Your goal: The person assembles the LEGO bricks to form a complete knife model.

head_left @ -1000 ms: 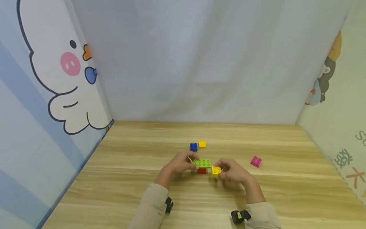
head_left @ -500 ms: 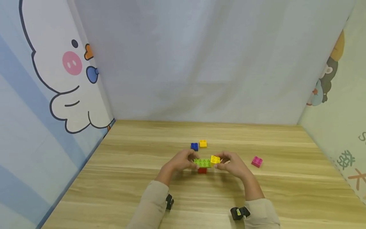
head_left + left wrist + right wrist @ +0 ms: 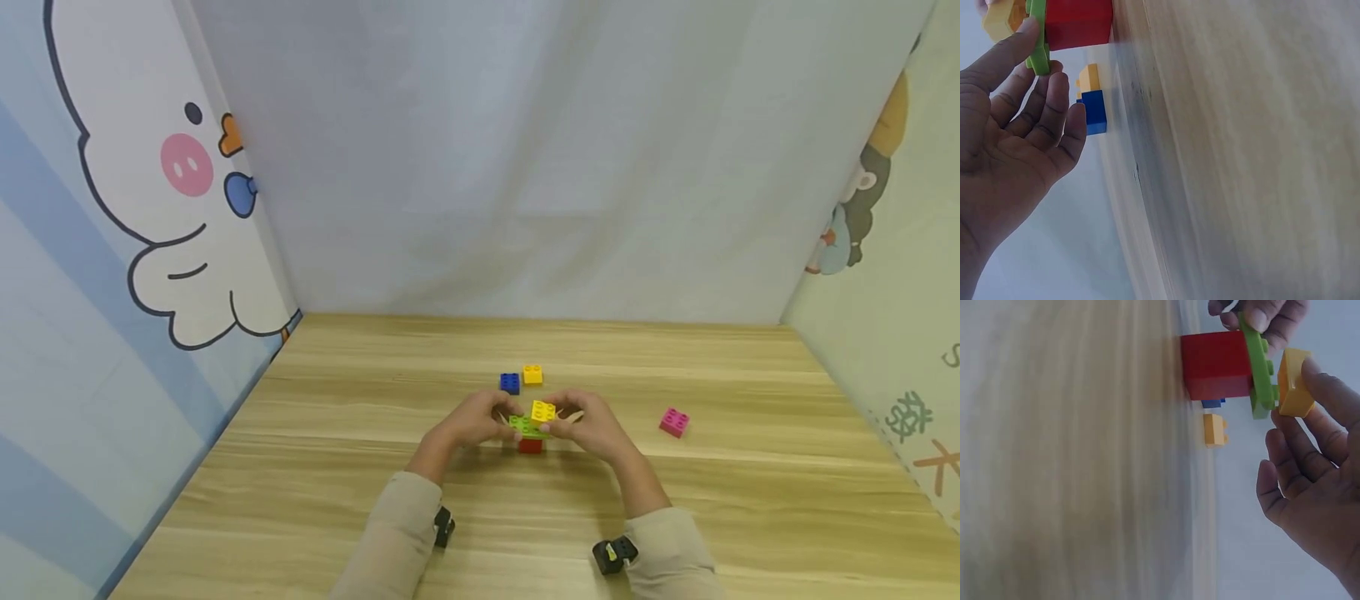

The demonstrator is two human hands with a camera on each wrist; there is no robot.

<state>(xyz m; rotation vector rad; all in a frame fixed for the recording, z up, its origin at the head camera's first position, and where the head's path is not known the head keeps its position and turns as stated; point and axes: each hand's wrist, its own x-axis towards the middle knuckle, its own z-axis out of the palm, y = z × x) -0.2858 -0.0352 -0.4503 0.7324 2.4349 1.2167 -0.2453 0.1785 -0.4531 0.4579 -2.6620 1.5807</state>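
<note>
A thin green building plate [image 3: 518, 424] lies across the top of a red building brick [image 3: 530, 446] on the table. My left hand [image 3: 476, 419] pinches the left end of the plate between thumb and fingers. Held in the thumb and fingers of my right hand [image 3: 595, 423], a yellow building brick [image 3: 542, 412] is over the right part of the plate. In the right wrist view this yellow brick [image 3: 1294, 387] sits slightly tilted, close to the studs of the green plate [image 3: 1260, 372]; I cannot tell whether they touch.
Behind the hands, a blue brick [image 3: 510, 383] and a second yellow brick [image 3: 532, 375] stand side by side on the wooden table [image 3: 337, 467]. A pink brick [image 3: 674, 422] lies to the right. A pale curtain [image 3: 480, 167] hangs at the table's back edge.
My right hand has raised the yellow brick from beside the red brick and moved it left, over the green plate. My left hand has kept its grip on the plate.
</note>
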